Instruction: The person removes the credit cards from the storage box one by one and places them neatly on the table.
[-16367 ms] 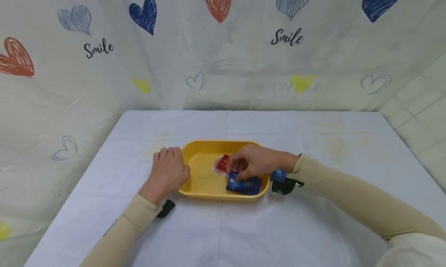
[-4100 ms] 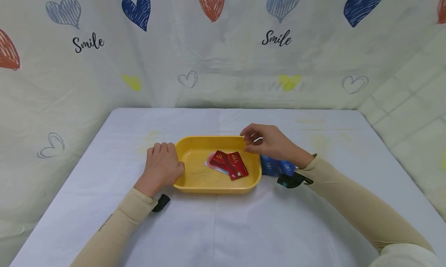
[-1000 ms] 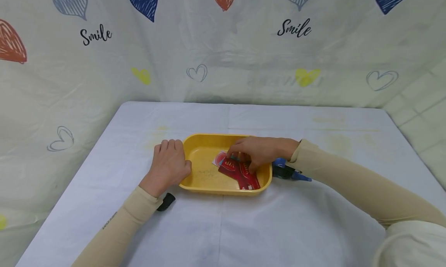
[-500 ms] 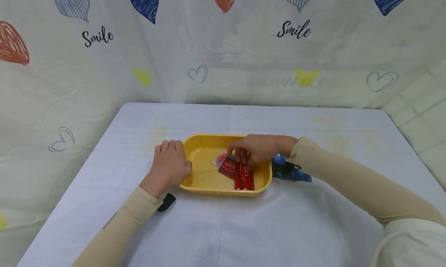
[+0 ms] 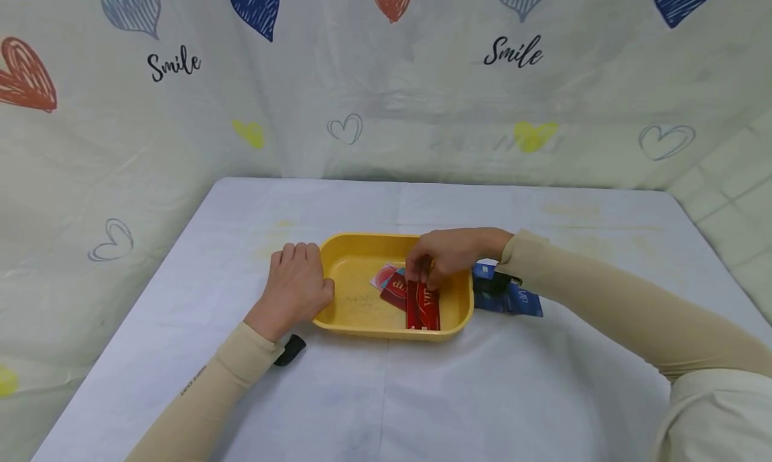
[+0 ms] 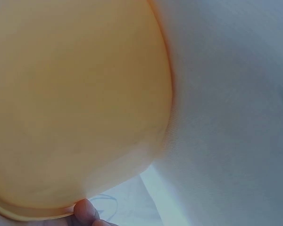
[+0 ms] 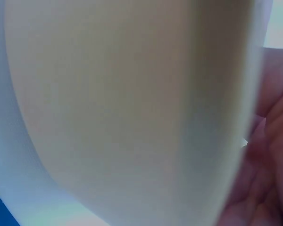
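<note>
A shallow yellow tray (image 5: 356, 308) sits on the table, and my left hand (image 5: 295, 284) grips its left rim. From below, the left wrist view shows fingertips (image 6: 86, 211) at that rim. Inside the tray, my right hand (image 5: 449, 251) pinches the upper end of a red card (image 5: 424, 309) marked VIP, whose top the fingers hide. Partly under it lies another red card (image 5: 393, 292). A white-and-pink card (image 5: 382, 275) shows behind that one. The right wrist view is mostly filled by the tray's outside, with part of the hand (image 7: 259, 188) at its edge.
Blue cards (image 5: 526, 302) lie on the table just right of the tray, partly covered by the black wrist camera (image 5: 491, 284). Another black wrist camera (image 5: 291, 350) is under the left wrist. A white cloth covers the table (image 5: 386, 395); a heart-patterned curtain hangs behind.
Earlier the right hand held a blue card in the tray, then hovered empty above its right rim. Now it pinches a red card, turned more upright over the last second. The left hand keeps its grip.
</note>
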A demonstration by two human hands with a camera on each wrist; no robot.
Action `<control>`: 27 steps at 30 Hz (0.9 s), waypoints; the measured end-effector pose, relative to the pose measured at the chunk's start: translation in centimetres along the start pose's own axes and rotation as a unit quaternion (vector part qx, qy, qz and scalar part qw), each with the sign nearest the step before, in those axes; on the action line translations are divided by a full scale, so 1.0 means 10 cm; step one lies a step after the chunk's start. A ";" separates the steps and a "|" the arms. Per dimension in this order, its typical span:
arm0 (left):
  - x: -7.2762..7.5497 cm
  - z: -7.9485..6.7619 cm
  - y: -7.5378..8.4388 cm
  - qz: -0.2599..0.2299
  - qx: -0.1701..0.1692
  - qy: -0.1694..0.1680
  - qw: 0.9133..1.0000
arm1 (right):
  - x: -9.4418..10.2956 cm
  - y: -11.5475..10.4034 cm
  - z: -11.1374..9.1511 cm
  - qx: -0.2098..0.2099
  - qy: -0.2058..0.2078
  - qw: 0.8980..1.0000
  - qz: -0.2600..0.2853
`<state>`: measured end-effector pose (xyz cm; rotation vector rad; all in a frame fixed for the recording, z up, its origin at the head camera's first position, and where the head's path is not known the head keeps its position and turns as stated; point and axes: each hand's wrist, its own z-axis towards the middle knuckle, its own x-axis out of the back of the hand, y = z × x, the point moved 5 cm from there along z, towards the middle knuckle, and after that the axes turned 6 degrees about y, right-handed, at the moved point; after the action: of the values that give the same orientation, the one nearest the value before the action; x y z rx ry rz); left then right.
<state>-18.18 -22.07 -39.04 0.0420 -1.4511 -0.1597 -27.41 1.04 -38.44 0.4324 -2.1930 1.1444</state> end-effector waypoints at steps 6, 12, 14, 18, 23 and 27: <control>-0.01 0.01 -0.01 -0.001 -0.003 0.007 1.000 | 0.02 0.00 0.00 0.003 0.001 1.000 0.010; -0.02 0.01 -0.02 0.000 -0.001 0.005 1.000 | 0.02 0.03 0.01 -0.006 -0.002 0.999 0.038; -0.02 0.01 -0.01 0.000 -0.001 0.004 1.000 | 0.02 0.04 0.00 -0.006 -0.003 0.999 0.045; -0.01 0.01 -0.01 0.000 -0.001 0.006 1.000 | 0.02 0.03 -0.01 0.003 -0.006 0.998 0.062; -0.01 0.00 0.00 0.001 -0.004 0.010 1.000 | 0.01 0.01 -0.01 0.017 -0.013 0.996 0.083; -0.01 0.00 0.00 0.000 -0.002 0.008 1.000 | 0.01 0.02 -0.01 0.016 -0.011 0.996 0.091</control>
<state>-18.25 -22.10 -39.17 0.0384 -1.4350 -0.1618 -27.52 1.25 -38.45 0.2653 -2.2732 1.2781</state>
